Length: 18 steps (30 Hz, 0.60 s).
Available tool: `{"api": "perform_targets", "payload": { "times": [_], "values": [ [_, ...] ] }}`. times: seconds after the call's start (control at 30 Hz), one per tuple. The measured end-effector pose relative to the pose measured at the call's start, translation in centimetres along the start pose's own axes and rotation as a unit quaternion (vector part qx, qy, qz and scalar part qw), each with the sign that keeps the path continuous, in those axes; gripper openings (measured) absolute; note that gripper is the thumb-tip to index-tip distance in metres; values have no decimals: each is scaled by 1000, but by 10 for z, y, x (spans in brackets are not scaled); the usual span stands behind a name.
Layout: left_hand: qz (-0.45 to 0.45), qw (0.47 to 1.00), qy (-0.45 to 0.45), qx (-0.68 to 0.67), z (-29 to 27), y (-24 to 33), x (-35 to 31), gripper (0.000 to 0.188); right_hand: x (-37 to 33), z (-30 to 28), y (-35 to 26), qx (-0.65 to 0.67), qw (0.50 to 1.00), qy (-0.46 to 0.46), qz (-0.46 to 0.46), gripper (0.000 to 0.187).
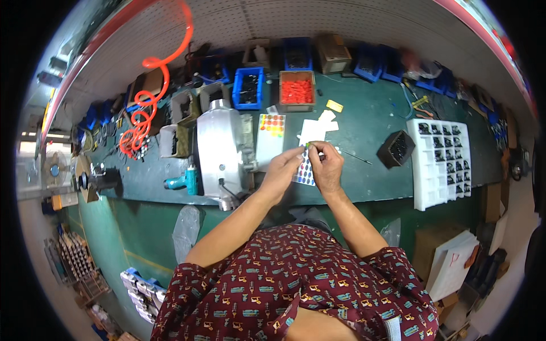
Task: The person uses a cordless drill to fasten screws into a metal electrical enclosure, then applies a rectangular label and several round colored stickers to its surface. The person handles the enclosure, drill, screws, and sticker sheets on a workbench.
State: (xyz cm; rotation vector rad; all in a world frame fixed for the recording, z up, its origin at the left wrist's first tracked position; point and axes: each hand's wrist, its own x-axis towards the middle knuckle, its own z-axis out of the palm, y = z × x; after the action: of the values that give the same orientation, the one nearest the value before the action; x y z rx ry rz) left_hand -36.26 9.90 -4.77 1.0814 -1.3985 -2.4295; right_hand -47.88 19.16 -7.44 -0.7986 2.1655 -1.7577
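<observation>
Both my hands meet over the front part of the green workbench, fingertips close together. Between them is a sheet of dark oval stickers [305, 171], tilted toward me. My left hand [281, 175] is closed at the sheet's left edge. Pinched at the fingertips of my right hand [327, 168] is a small green piece [307, 145], too small to make out fully. Just beyond lie white paper pieces [312, 130] and a yellow label [334, 106]. Left of them rests a sheet with red, orange and yellow round stickers [271, 132].
A silver machine [219, 150] and a teal power driver [183, 181] stand left. A thin screwdriver [357, 157], a dark parts box [396, 149] and a white foam tray [426, 176] of black parts lie right. Behind are a bin of red parts [297, 91] and blue bins [248, 88].
</observation>
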Motion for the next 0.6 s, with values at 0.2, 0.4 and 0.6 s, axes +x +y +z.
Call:
{"api": "perform_targets", "payload": {
  "times": [0.2, 0.4, 0.6],
  "values": [
    [-2, 994, 57, -98, -41, 15, -27, 37, -14, 31, -29, 9, 987, -110, -116, 18],
    [26, 997, 47, -59, -88, 42, -53, 55, -11, 73, -50, 73, 983, -167, 5, 29],
    [12, 997, 73, -25, -137, 40, -70, 61, -14, 113, -79, -5, 975, -206, -80, 38]
  ]
}}
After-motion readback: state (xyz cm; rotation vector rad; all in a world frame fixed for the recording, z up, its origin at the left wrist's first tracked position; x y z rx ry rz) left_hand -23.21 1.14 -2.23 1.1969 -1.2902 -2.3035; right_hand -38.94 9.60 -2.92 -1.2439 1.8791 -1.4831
